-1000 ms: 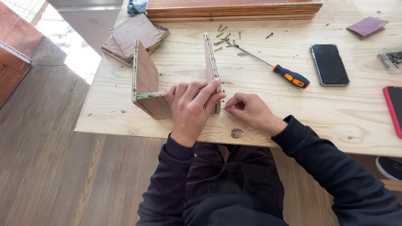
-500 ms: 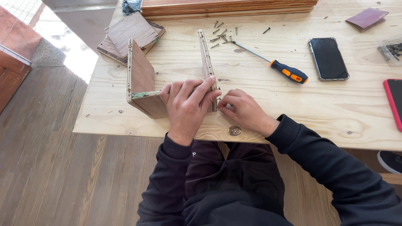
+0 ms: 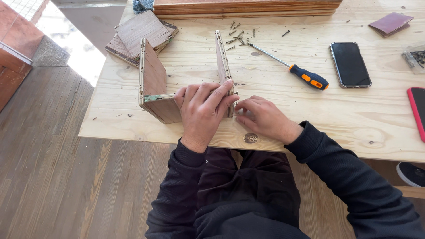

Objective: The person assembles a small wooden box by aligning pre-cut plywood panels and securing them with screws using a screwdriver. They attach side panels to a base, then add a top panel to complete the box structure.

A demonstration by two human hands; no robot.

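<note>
Two hands work at the near edge of a pale wooden table (image 3: 186, 53) above plank flooring (image 3: 48, 177): left hand (image 3: 201, 110) clamps the wooden frame (image 3: 155, 88), right hand (image 3: 261, 117) pinches something too small to tell; bare tabletop lies right.

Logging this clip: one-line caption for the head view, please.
Left hand steadies a three-sided wooden frame on the table; right hand pinches at its near corner, screwdriver nearby.

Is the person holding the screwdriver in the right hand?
No, the screwdriver lies on the table untouched, while the right hand rests at the corner of the wooden box frame.
</note>
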